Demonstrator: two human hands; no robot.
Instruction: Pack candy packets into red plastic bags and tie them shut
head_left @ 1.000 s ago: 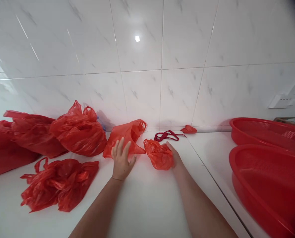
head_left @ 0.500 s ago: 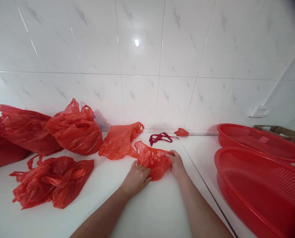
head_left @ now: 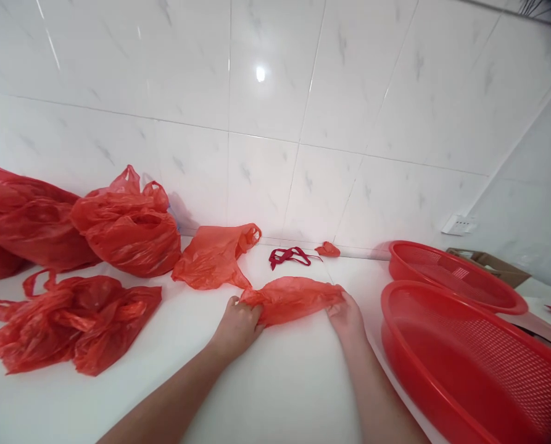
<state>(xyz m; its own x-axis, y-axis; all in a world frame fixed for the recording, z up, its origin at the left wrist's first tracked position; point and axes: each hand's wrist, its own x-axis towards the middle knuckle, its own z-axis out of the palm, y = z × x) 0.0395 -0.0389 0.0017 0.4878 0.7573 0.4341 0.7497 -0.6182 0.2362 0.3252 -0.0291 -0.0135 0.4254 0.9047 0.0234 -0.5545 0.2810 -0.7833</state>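
Observation:
A thin red plastic bag (head_left: pixel 296 300) is stretched sideways between my hands, low over the white table. My left hand (head_left: pixel 239 324) is closed on its left end, fingers curled over the film. Its right end is pinched in my right hand (head_left: pixel 348 314), between thumb and fingers. Just behind my left hand lies another flattened red plastic bag (head_left: pixel 213 256), its handle loop toward the wall. Beyond the held bag are a dark red ribbon (head_left: pixel 290 256) and a small crumpled red piece (head_left: pixel 327 249).
Full red bags (head_left: pixel 129 231) stand along the wall at left, with a crumpled red bag (head_left: pixel 78 320) in front. Two red plastic baskets (head_left: pixel 389 308) sit at right, near a cardboard box (head_left: pixel 501 268). A socket (head_left: pixel 459 224) is fixed to the tiled wall.
My hands have moved apart, pulling the bunched bag into a longer, smoother strip. The camera view has tilted and shifted slightly to the right.

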